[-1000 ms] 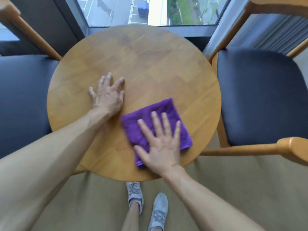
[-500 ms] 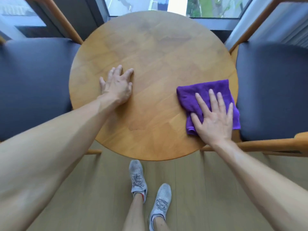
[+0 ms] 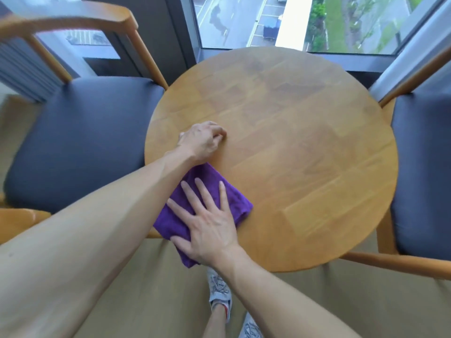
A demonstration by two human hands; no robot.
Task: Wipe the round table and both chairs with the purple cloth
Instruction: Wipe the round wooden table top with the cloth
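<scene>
The round wooden table (image 3: 305,147) fills the middle of the view. The purple cloth (image 3: 234,196) lies at its near left edge, partly hanging over the rim. My right hand (image 3: 210,228) presses flat on the cloth with fingers spread. My left hand (image 3: 203,140) rests on the tabletop just beyond the cloth, fingers curled under, holding nothing; its forearm crosses over the cloth's left part. One chair with a dark seat (image 3: 83,142) stands to the left, the other chair (image 3: 422,179) to the right, cut off by the frame.
A window (image 3: 292,20) runs behind the table, its frame close to the far rim. Wooden armrests (image 3: 400,264) of both chairs reach toward the table. My feet in grey shoes (image 3: 219,289) stand on the beige floor under the near edge.
My right hand slid the cloth from the table's right edge across to the near left edge. My left hand's fingers went from spread flat to curled.
</scene>
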